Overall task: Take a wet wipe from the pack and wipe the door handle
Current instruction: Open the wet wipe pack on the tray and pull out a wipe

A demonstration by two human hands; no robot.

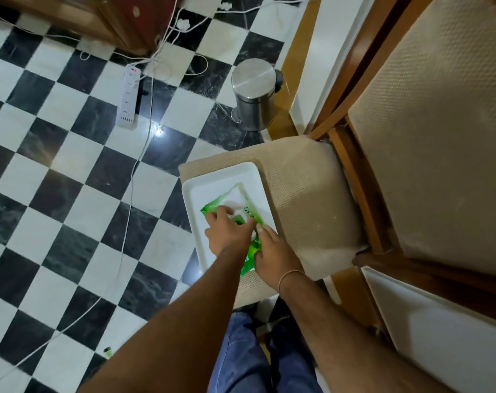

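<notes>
Hands point(252, 242) on crinkled green pack point(251, 219).

Both hands cover the middle of the green wet wipe pack point(251, 245), so its opening and any wipe there cannot be made out, its print is too blurred to read, and the frame's edge crops the chair back point(439, 123).

No words, brand or numbers can be read anywhere. The green wet wipe pack point(251, 219) carries a few small dark marks on its top face — round symbols or letters near the edge toward the chair back — but they are too small and blurred to make out. The white power strip point(128, 97) on the floor shows only a red light at its far end, no lettering.
</notes>
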